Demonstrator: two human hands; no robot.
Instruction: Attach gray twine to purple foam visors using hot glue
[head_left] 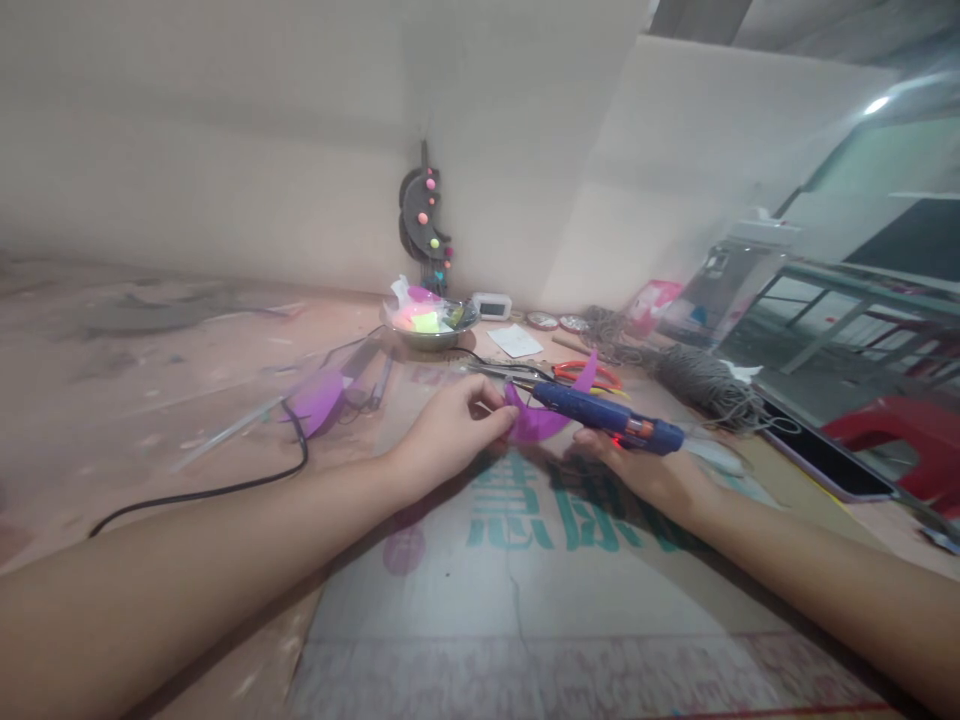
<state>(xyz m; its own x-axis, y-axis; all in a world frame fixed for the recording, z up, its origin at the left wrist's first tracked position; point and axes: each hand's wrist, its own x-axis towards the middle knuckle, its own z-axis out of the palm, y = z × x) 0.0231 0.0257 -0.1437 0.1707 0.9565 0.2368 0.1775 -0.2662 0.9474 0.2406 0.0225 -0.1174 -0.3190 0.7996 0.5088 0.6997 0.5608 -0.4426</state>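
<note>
Between thumb and fingers, my left hand [461, 420] pinches one end of a purple crescent-shaped piece [541, 424]. My right hand [637, 465] is wrapped round a blue hot glue gun [611, 408] with a small red light glowing on it. The gun's nozzle points left, close to the end of the crescent by my left fingertips. Whether the nozzle touches the piece I cannot tell. Both hands are above a printed cardboard sheet [450, 600] with green characters on it.
Behind the hands are a metal bowl [431, 338] of colourful bits, a small white digital clock [493, 306] and red-handled pliers [589, 374]. Grey yarn [701, 385] and a phone [825, 455] are at the right. Another purple piece [319, 400] and a black cord [217, 493] are at the left.
</note>
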